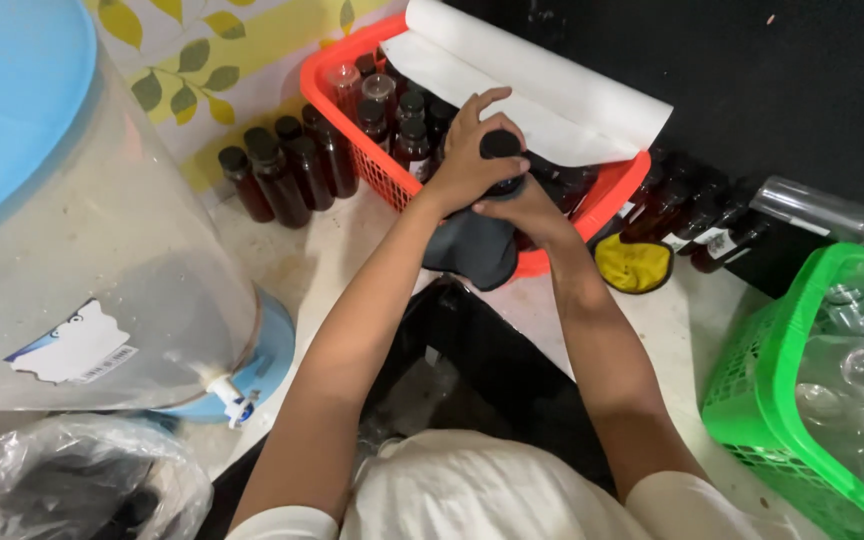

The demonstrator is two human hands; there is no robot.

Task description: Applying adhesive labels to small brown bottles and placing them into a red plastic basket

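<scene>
My left hand (472, 150) grips the black cap of a dark bottle (500, 145) over the near edge of a red basket (377, 170). My right hand (524, 210) is wrapped around the bottle's body from below, together with a dark grey cloth (472, 250) that hangs over the basket rim. The red basket holds several dark brown bottles with black caps (407, 125). A white paper roll (542, 90) lies across its far side.
Several brown bottles (282, 170) stand on the floor left of the basket, and more (692, 215) to its right. A yellow cloth (634, 265) lies near them. A green basket (752, 390) with clear empty bottles sits at right. A large water dispenser jug (72, 230) with a tap stands at left.
</scene>
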